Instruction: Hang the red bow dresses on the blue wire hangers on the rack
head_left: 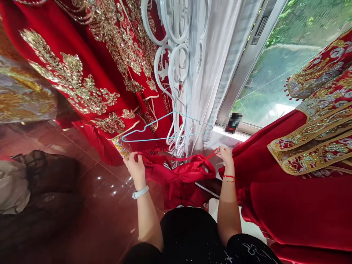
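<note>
A plain red dress [178,176] is stretched between my two hands in front of my body. My left hand [135,167] pinches its upper left edge. On the other side, my right hand [224,154] has its fingers closed on a thin red strap that pulls up from the dress. Just beyond the dress hangs a light blue wire hanger [154,139], its hook up at the white scrolled metal rack [174,66]; nothing hangs on its bottom bar that I can make out. The lower part of the dress falls toward my lap, partly hidden.
Red gowns with gold embroidery [82,84] hang at the left. More embroidered red garments [310,154] fill the right side. Behind are a white curtain [217,55] and a window [286,73] with a blurred dark item [233,122] on its sill. A dark bundle [49,183] lies on the tiled floor.
</note>
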`<action>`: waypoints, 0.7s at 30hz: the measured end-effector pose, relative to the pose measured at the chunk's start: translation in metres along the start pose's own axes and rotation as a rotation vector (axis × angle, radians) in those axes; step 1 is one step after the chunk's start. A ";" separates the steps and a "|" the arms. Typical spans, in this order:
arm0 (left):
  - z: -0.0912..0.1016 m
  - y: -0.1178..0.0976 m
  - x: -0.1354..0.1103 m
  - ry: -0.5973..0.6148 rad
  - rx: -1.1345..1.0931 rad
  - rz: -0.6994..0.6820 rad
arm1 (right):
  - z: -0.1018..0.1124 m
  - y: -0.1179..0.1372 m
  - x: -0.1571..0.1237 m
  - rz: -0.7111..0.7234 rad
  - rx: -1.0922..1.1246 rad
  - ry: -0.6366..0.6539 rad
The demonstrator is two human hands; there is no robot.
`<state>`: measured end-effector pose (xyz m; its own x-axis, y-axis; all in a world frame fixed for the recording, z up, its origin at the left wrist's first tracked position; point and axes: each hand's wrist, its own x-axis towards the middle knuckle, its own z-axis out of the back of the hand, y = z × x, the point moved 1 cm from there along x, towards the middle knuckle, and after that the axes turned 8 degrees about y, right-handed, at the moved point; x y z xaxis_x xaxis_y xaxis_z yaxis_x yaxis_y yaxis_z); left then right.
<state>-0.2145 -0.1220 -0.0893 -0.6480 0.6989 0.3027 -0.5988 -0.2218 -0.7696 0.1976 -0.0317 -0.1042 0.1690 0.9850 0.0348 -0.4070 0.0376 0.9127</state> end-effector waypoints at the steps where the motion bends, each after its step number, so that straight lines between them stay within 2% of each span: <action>1: -0.002 0.001 -0.002 -0.014 0.027 0.020 | -0.002 -0.001 -0.001 -0.004 0.052 0.019; 5: 0.000 0.008 -0.004 -0.083 0.127 0.136 | -0.011 0.000 -0.005 -0.008 0.500 0.101; 8: 0.007 0.018 -0.002 -0.026 0.025 0.192 | -0.011 0.003 0.000 0.044 0.712 0.015; 10: 0.011 0.023 0.000 0.088 -0.087 0.217 | -0.010 0.007 0.009 0.108 0.715 -0.041; 14: 0.017 0.022 0.002 0.312 -0.317 0.297 | -0.004 0.025 0.034 0.242 0.651 -0.052; 17: 0.024 0.011 0.000 0.480 -0.522 0.322 | 0.004 0.046 0.048 0.327 0.628 -0.065; 21: 0.034 -0.009 -0.003 0.710 -0.707 0.331 | 0.008 0.080 0.048 0.370 0.514 0.010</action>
<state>-0.2227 -0.1451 -0.0640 -0.1679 0.9642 -0.2053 0.1165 -0.1874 -0.9754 0.1804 0.0175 -0.0257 0.0903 0.9189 0.3840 0.0471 -0.3891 0.9200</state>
